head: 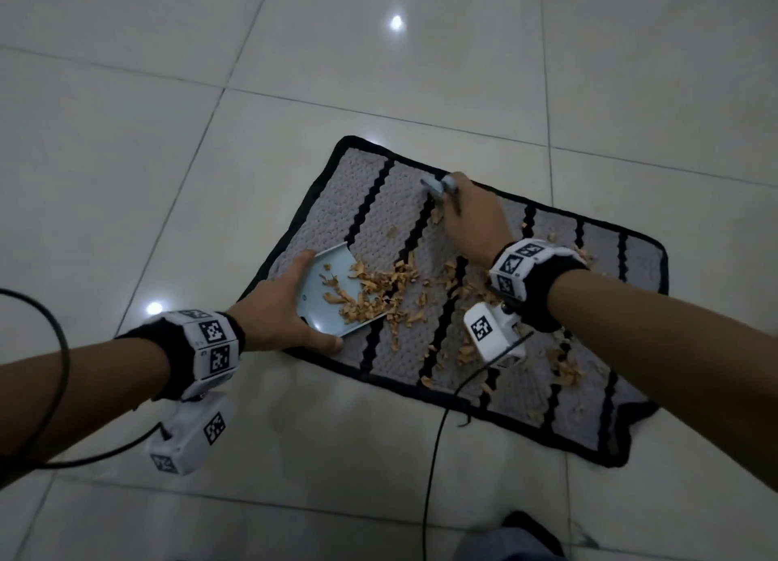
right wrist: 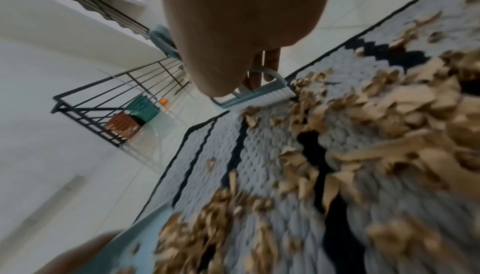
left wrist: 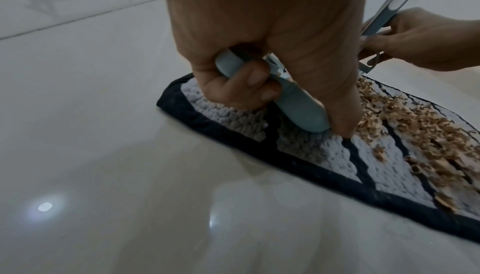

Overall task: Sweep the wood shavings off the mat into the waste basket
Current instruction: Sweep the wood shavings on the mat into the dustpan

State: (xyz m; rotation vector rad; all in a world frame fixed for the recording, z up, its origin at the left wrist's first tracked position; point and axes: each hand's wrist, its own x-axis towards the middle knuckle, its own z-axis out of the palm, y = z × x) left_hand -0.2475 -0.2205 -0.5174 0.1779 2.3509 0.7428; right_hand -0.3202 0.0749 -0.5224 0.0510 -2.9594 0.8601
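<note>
Head view: grey mat (head: 379, 206) w/ black zigzag stripes and black border lies on pale tiled floor (head: 126, 139). Left hand (head: 278, 308) grips light-blue dustpan (head: 332, 295) at its back edge, fingers curled round rim; pan mouth rests on mat near the mat's left edge, tilted toward the mat's centre. Wood shavings (head: 379, 286) lie partly inside pan, partly heaped at its lip; more are scattered across mat's centre and toward its right edge. Right hand (head: 467, 219) is closed round handle of small blue brush (head: 438, 183), near mat's far edge. Left-wrist view: fingers (left wrist: 249, 81) wrap the pan's rim, thumb pressed down to the mat; brush handle (left wrist: 384, 19) visible in the other hand, top right. Right-wrist view: brush head (right wrist: 254, 95) sits on mat, bristles touching shavings (right wrist: 363, 134). Green basket (right wrist: 142, 107) and orange basket (right wrist: 122, 124) stand by a black railing (right wrist: 103, 89), well apart from mat. Tagged wristbands and cables on both wrists.
</note>
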